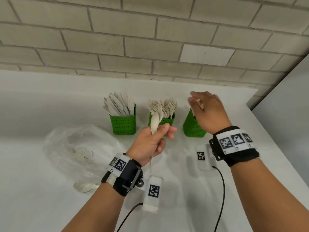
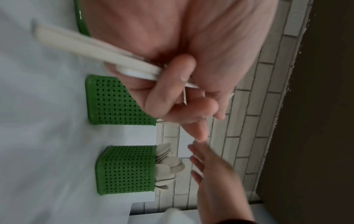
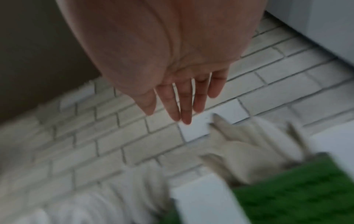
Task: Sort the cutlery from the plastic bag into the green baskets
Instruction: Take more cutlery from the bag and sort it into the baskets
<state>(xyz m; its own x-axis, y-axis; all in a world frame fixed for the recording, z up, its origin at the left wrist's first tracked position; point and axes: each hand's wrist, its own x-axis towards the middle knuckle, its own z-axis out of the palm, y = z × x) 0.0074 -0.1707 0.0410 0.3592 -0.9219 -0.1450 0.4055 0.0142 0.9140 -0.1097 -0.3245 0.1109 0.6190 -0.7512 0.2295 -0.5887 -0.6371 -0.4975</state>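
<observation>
Three green baskets stand in a row near the wall: the left basket point(image 1: 124, 122) holds knives, the middle basket point(image 1: 165, 122) forks, the right basket point(image 1: 192, 129) spoons. My left hand point(image 1: 160, 131) grips a small bundle of beige cutlery point(image 2: 95, 50) in front of the middle basket, a spoon bowl point(image 1: 154, 120) sticking up from it. My right hand point(image 1: 195, 99) hovers over the right basket with its fingers point(image 3: 182, 103) straight and holding nothing. The clear plastic bag point(image 1: 75, 148) lies at the left with a few forks inside.
A loose spoon point(image 1: 85, 186) lies on the white table near the bag's front. Two white tagged boxes point(image 1: 203, 156) point(image 1: 153, 191) with black cables sit under my wrists. A brick wall point(image 1: 150, 47) backs the table. The table's edge point(image 1: 275, 139) runs along the right.
</observation>
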